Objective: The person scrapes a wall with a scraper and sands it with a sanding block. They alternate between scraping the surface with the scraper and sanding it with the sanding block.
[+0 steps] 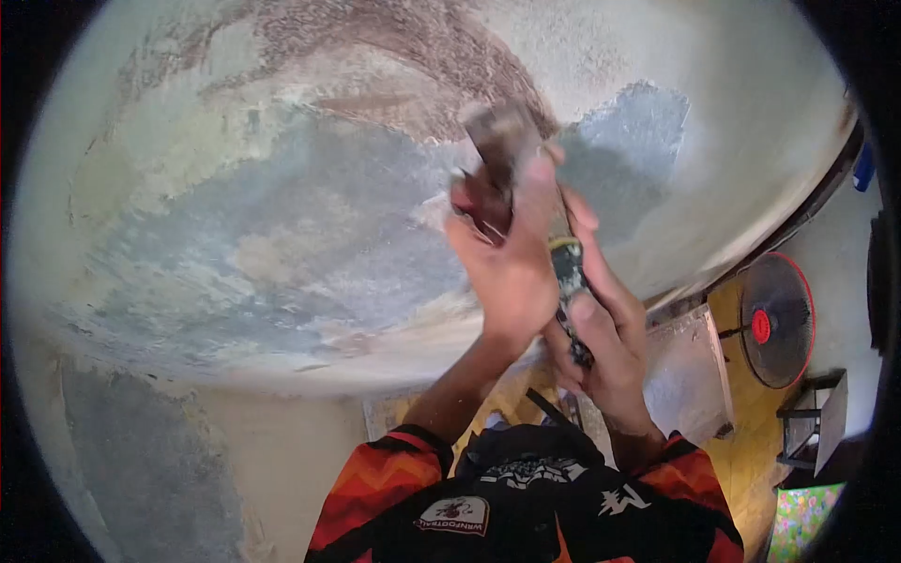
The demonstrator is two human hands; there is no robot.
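My right hand (612,342) is wrapped around the dark, paint-spotted handle (571,272) of a scraper, which has a yellowish band near its top. The scraper's broad greyish-brown blade (502,136) points up and away from me, blurred by motion. My left hand (511,281) is closed close beside it, its thumb lying along the blade. In its grip is a dark red object (483,202) with a thin edge; blur hides its exact kind. Both hands are together in front of the patchy wall surface (357,216), which shows grey, whitish and rough brown areas.
To the right stands a fan (762,324) with a red rim and hub. Below it are a dark-framed stool (807,422) and a flowered cloth (805,521). A pale board (690,371) lies near the wooden-looking floor (751,432). Another grey patch (141,460) marks the lower left wall.
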